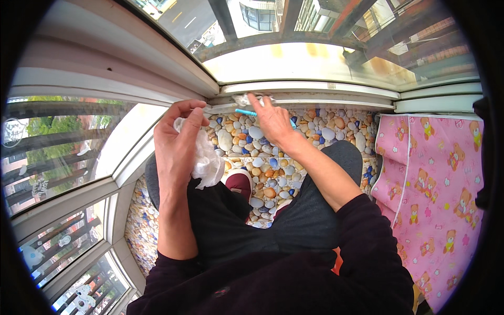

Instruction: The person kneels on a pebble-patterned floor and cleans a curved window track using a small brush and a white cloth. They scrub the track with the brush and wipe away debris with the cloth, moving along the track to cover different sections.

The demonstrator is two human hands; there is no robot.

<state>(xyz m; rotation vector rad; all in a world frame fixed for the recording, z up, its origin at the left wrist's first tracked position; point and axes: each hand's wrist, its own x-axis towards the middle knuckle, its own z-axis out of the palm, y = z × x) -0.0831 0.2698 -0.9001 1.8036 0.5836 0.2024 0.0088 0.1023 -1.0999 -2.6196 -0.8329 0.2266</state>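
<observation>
My left hand (177,138) is raised near the window corner, its thumb and fingers curled around a crumpled white cloth or tissue (207,157) that hangs below the palm. My right hand (274,120) reaches to the window track (315,97), with its fingertips on a soiled, wadded white wipe (246,100). A thin turquoise stick-like handle (245,112) passes under the right hand and shows again on its other side; its full shape is hidden.
Window panes with white frames (145,163) stand at the left and ahead, with dark bars outside. A pink bear-print cover (437,189) hangs at the right. Below are a pebble-patterned floor (258,161) and my maroon shoe (239,185).
</observation>
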